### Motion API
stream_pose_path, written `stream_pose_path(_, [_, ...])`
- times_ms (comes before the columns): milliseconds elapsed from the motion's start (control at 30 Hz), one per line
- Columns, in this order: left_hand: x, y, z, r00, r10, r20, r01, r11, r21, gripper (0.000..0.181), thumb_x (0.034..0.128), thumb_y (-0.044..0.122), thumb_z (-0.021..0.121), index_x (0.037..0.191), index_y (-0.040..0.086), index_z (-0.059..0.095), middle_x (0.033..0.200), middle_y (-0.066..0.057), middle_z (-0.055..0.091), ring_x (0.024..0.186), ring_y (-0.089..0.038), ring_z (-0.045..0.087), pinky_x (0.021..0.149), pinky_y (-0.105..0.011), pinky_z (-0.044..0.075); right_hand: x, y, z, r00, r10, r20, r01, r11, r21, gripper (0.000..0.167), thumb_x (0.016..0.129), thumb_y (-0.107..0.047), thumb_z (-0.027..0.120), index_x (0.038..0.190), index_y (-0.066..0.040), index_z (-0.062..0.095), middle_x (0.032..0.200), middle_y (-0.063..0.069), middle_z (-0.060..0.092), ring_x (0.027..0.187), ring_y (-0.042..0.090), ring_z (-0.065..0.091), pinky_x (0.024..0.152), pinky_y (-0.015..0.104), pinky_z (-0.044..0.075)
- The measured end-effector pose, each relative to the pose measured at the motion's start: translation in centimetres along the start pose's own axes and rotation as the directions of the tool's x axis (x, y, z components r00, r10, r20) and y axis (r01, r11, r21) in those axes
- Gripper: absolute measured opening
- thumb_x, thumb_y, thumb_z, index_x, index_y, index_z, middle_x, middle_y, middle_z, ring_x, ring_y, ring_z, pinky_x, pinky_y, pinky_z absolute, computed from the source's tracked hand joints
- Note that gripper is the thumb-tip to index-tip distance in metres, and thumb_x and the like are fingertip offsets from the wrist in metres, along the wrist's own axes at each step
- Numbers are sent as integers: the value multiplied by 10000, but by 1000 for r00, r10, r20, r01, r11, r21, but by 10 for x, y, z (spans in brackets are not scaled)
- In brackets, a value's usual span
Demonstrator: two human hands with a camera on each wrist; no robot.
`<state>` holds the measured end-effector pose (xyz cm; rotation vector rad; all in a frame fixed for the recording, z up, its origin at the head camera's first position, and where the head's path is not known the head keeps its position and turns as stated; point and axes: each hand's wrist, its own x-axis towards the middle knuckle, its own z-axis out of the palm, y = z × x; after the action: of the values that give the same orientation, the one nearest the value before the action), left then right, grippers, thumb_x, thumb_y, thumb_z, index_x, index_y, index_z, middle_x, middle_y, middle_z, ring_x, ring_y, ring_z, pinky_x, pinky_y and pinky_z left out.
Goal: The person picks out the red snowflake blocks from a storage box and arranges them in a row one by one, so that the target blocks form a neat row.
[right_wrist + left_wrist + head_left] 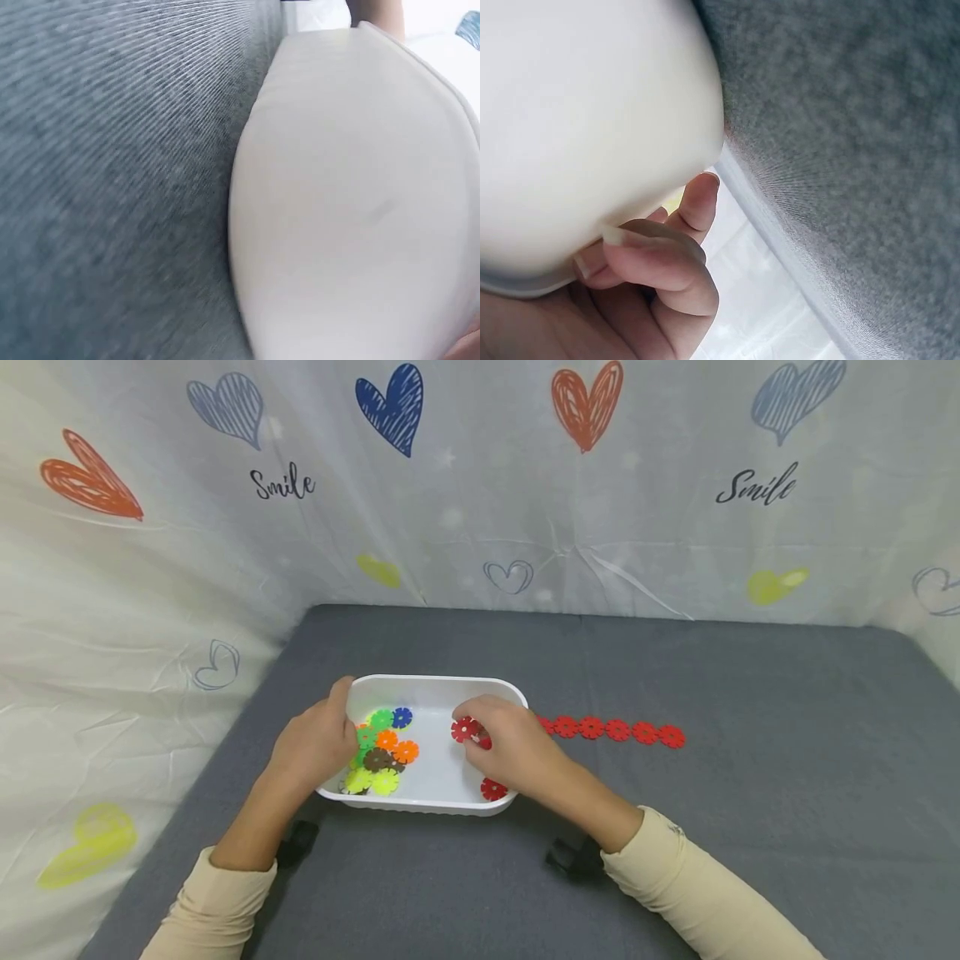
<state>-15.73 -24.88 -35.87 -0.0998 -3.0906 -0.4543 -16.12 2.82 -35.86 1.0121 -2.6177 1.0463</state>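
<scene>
A white plastic tray (435,806) sits on the grey cloth in the head view. My left hand (315,743) grips its left rim, and the left wrist view shows curled fingers (667,266) against the tray wall. Inside the tray's right half, my right hand (502,739) pinches a red flower-shaped disc (464,729) between thumb and index finger. Another red disc beside it is partly hidden by the hand. One more red disc (493,789) lies in the tray's near right corner. Only the tray's outer wall (345,187) and a sliver of hand show in the right wrist view.
Green, yellow, orange, brown and blue flower discs (382,752) are heaped at the tray's left side. Right of the tray, several red discs (617,731) form a row on the grey cloth (750,802). A white curtain with printed hearts (480,510) hangs behind.
</scene>
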Motion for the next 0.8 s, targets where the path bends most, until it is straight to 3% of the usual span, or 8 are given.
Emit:
stream_pose_path(167, [-1, -1, -1, 1000, -2, 3, 2, 1000, -3, 571, 964, 66, 402, 1509, -40, 267, 1157, -300, 635, 742, -349, 632, 594, -488, 487, -4, 7, -1, 996, -51, -78, 60, 991, 118, 247, 828, -19, 795, 1071, -36, 747, 1066, 53, 723, 942, 153, 696, 767, 257, 555])
stream_pose_path(267, [-2, -2, -1, 1000, 0, 2, 0, 1000, 1, 572, 964, 72, 397, 1509, -43, 264, 1167, -304, 630, 777, -368, 640, 623, -510, 495, -7, 11, -2, 987, -106, -122, 124, 980, 153, 240, 817, -2, 807, 1054, -18, 768, 1090, 76, 734, 1032, 169, 692, 769, 253, 553])
stream_pose_path(367, [-2, -3, 0, 1000, 4, -2, -4, 1000, 3, 572, 963, 71, 400, 1507, -46, 266, 1173, -306, 627, 787, -372, 641, 634, -517, 497, -10, 14, -4, 981, -128, -144, 152, 974, 168, 243, 809, 1, 814, 1048, -11, 776, 1100, 85, 735, 1018, 163, 701, 775, 266, 555])
stream_pose_path(800, [-1, -3, 0, 1000, 16, -10, -16, 1000, 4, 572, 965, 63, 415, 1508, -39, 269, 1162, -299, 631, 744, -345, 628, 613, -504, 491, -19, 24, -15, 988, -8, -155, 52, 958, 282, 135, 840, -18, 786, 951, -94, 799, 961, -70, 736, 872, 52, 673, 719, 255, 549])
